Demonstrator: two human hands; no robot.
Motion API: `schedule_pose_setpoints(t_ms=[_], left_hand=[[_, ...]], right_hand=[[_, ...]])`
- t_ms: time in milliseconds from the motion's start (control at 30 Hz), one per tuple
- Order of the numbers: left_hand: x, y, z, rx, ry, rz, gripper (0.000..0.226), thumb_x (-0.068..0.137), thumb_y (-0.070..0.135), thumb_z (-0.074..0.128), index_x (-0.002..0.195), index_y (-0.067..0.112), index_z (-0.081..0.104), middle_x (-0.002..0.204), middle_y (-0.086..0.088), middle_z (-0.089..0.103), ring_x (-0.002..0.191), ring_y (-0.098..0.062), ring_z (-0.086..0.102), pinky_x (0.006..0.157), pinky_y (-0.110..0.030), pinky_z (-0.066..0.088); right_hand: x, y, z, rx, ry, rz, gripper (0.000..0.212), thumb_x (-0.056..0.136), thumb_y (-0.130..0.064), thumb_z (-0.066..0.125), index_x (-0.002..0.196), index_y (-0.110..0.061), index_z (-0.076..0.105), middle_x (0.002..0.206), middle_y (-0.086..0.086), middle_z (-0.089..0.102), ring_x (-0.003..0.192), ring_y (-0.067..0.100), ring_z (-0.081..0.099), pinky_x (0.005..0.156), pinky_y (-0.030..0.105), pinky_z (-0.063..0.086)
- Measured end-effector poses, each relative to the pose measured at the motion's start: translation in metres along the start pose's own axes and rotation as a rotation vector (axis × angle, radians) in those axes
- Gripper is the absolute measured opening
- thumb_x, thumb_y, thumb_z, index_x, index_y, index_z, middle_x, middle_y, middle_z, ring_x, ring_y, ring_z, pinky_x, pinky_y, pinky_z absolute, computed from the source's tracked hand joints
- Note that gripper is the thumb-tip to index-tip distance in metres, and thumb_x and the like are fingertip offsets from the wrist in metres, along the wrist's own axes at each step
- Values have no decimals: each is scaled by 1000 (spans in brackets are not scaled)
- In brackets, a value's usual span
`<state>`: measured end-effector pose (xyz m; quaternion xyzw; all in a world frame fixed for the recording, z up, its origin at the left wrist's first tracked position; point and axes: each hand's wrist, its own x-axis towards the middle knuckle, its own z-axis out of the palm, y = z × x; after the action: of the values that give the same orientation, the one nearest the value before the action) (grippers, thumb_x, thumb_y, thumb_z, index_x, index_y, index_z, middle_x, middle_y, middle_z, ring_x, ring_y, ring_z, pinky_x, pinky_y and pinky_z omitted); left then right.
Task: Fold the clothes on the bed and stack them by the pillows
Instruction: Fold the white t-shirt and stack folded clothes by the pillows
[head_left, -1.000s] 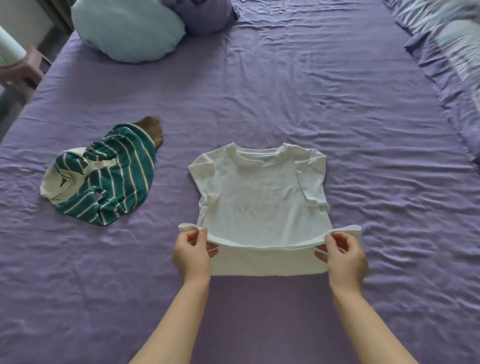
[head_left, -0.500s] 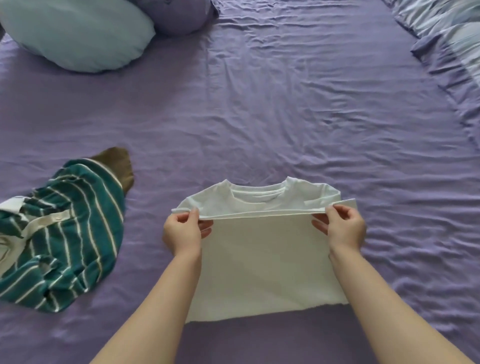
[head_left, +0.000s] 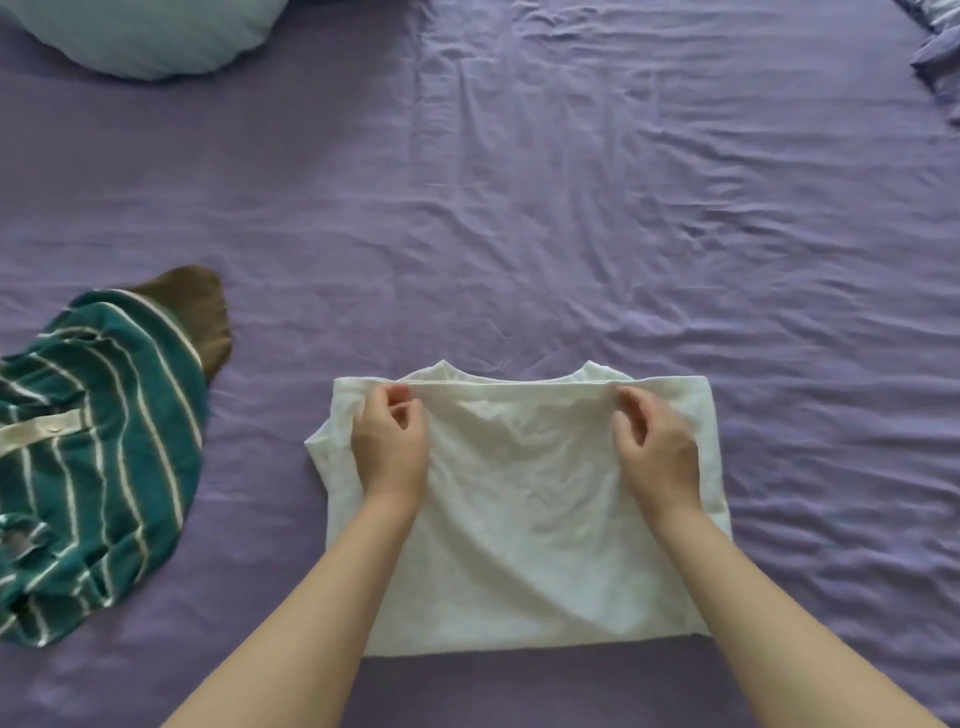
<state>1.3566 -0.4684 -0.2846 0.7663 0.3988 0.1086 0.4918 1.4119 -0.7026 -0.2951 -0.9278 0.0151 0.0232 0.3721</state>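
White T-shirt (head_left: 524, 519) folded under hands (head_left: 519, 447)

The shirt (head_left: 524, 499) is plain white. The top (head_left: 98, 457) to its left is dark green with thin white stripes, a white button band and a brown part at its far end. The sheet (head_left: 571, 208) is purple, the pillow (head_left: 145, 36) pale blue.

Probably a home bedroom: purple-sheeted bed (head_left: 571, 208), pillow (head_left: 145, 36), loose clothes (head_left: 93, 441).

No legible text or labels
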Motion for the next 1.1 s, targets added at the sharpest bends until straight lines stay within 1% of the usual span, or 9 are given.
schedule_pose_setpoints(t_ms=[100,200,267,333,467,667,800,900,1100], left_hand=[[-28,-10,19,455,-157,421,48,85,31,65,130,18,53,142,-11,43,133,-31,37,111,-38,23],[-38,-24,43,889,-321,434,80,84,73,30,144,42,-14,154,0,-28,142,-25,-26,112,-50,-20],[-35,-30,53,1000,-335,381,79,81,78,15,133,42,-32,145,1,-42,137,-25,-38,108,-54,-25],[-32,-30,57,1045,-347,339,78,79,79,10,131,41,-36,143,1,-44,137,-26,-37,108,-55,-25],[-48,-19,63,1030,-315,277,75,89,67,20,140,36,-26,144,0,-41,140,-26,-30,111,-53,-20],[-132,12,101,931,-398,728,57,89,49,38,142,27,42,154,-12,28,142,-38,19,111,-64,14],[-137,-6,97,1026,-428,343,62,94,56,27,149,42,2,159,4,-15,144,-26,-22,110,-57,-19],[-128,-16,77,1118,-485,382,64,95,59,19,142,42,-21,155,6,-27,143,-22,-25,110,-57,-18],[-123,18,67,817,-524,297,54,97,49,36,148,33,25,160,3,9,147,-19,2,118,-47,0]], right_hand=[[-9,17,6,-422,-194,-314,51,92,-38,41,138,-15,46,148,11,37,138,27,32,114,46,15],[-2,29,8,-609,-339,-367,65,88,-56,13,146,-26,13,155,5,6,143,18,3,114,43,-12],[5,37,6,-652,-401,-403,67,83,-64,-1,142,-33,-6,151,-2,-14,139,12,-17,109,38,-25],[7,41,-6,-662,-431,-442,68,86,-64,-1,146,-31,3,155,1,-4,141,17,-14,113,43,-18],[-21,57,-42,-409,-139,-225,55,92,-31,52,142,-10,38,150,21,28,138,41,27,109,55,24],[-52,70,-61,-236,-125,-17,68,85,-19,67,143,-5,34,146,15,39,128,35,41,105,40,30],[-57,67,-62,-194,-154,50,68,89,-22,63,146,-9,27,148,11,36,127,33,40,103,30,27],[-59,57,-57,-149,-161,215,74,89,-28,60,149,-14,18,144,13,37,123,32,45,88,38,42],[-47,21,-70,12,-201,307,40,80,-25,62,117,-19,50,106,5,64,98,29,58,78,41,47]])
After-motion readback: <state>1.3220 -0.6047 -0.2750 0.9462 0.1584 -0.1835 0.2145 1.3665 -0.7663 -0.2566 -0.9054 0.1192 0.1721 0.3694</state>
